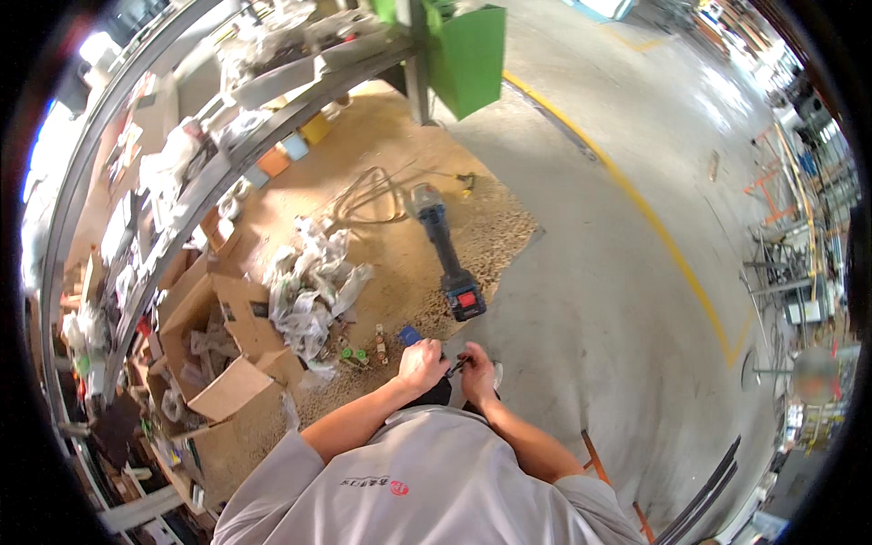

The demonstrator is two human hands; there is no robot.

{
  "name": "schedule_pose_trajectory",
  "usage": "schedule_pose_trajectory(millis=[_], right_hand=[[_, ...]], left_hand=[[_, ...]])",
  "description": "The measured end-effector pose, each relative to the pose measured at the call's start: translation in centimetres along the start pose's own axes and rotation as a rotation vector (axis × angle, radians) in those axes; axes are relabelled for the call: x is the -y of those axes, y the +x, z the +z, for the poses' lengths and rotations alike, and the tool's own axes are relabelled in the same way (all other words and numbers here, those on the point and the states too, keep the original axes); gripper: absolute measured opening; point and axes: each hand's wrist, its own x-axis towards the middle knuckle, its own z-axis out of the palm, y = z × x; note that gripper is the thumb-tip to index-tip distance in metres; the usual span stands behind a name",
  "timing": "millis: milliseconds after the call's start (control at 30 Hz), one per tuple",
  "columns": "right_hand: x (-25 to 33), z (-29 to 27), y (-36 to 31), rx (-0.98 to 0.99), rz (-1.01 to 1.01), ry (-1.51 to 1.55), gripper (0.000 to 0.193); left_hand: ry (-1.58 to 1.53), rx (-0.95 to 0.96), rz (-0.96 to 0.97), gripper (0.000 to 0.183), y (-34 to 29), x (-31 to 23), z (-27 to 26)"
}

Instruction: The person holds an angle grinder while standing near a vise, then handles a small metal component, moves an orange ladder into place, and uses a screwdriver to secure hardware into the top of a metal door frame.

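Observation:
Close in front of my body, my left hand is closed in a loose fist around one end of a small dark piece. My right hand pinches the other end with its fingertips. The piece is too small to name its kind. On the bench just ahead lies a cordless angle grinder, its red and black battery end toward me. A blue item sits at the bench edge beside my left hand. Small green-tipped parts lie to the left of it.
Crumpled clear plastic bags lie beside an open cardboard box on the left. A coiled tan cord is behind the grinder. Loaded shelving rises along the bench's far side, with a green panel at its end. Yellow line marks the floor.

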Motion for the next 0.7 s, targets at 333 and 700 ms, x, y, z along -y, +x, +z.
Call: schedule_pose_trajectory(millis=[333, 700], right_hand=[[17.3, -3.2, 0.1, 0.338, 0.669, 1.002, 0.058], [31.1, -5.3, 5.1, 0.206, 0.423, 1.122, 0.046]], left_hand=[[-0.31, -0.157, 0.065, 0.028, 1.4, -4.6, -7.5], [-0.968, -0.325, -0.306, 0.016, -0.1, -1.1, -13.7]])
